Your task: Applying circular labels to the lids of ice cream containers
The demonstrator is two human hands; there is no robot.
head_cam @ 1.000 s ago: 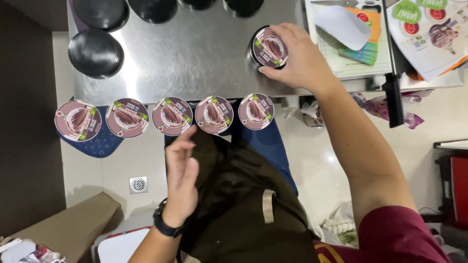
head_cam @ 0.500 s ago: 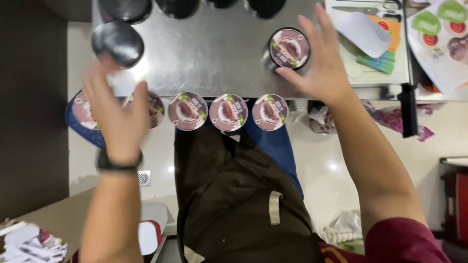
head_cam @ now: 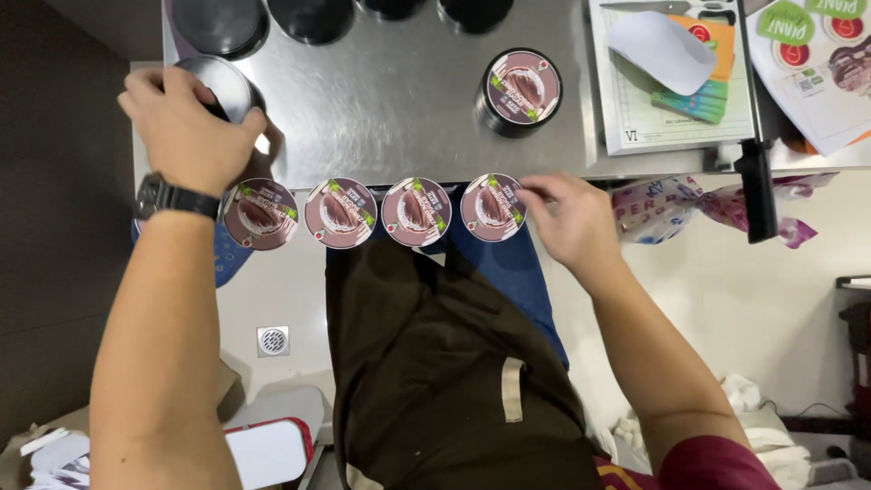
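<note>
My left hand (head_cam: 186, 127) is closed over an unlabelled black tub (head_cam: 231, 80) at the left end of the steel counter (head_cam: 390, 109). Several round brown labels (head_cam: 340, 213) hang in a row off the counter's near edge. My right hand (head_cam: 572, 222) pinches the right edge of the rightmost label (head_cam: 490, 207). A black tub with a label on its lid (head_cam: 522, 86) stands alone further back on the counter, free of both hands.
More black tubs (head_cam: 313, 18) line the counter's back edge. Paper sheets on a cutting mat (head_cam: 671, 82) and sticker sheets (head_cam: 817, 54) lie at the right. A black handle (head_cam: 758, 191) and a crumpled bag (head_cam: 671, 213) hang off the right edge. Below is a floor drain (head_cam: 272, 340).
My left hand rose from my lap and closed on the black tub at the left. My right hand let go of the labelled tub and came down to the rightmost label.
</note>
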